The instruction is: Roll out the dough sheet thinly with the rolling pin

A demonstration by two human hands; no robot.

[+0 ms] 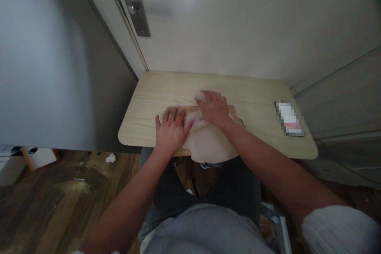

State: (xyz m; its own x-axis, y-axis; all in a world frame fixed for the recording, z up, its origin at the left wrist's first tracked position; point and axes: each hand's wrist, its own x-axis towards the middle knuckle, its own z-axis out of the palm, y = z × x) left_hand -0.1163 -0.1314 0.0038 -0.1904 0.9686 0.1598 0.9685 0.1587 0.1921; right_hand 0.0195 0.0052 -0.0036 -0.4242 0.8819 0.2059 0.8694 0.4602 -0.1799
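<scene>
Sheet (212,145): thin, pale pinkish, rumpled up top, smooth rounded end hanging past the table's (253,87) near edge
My left hand (172,130): fingers spread
My right hand (214,108): fingers bent, can't tell if pinching
Board (182,152): wooden, under the sheet
Phone (289,118): off right

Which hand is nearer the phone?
Right. The right hand is left of the phone, near the middle of the table; the left hand is farther left, beyond the right one.
</scene>
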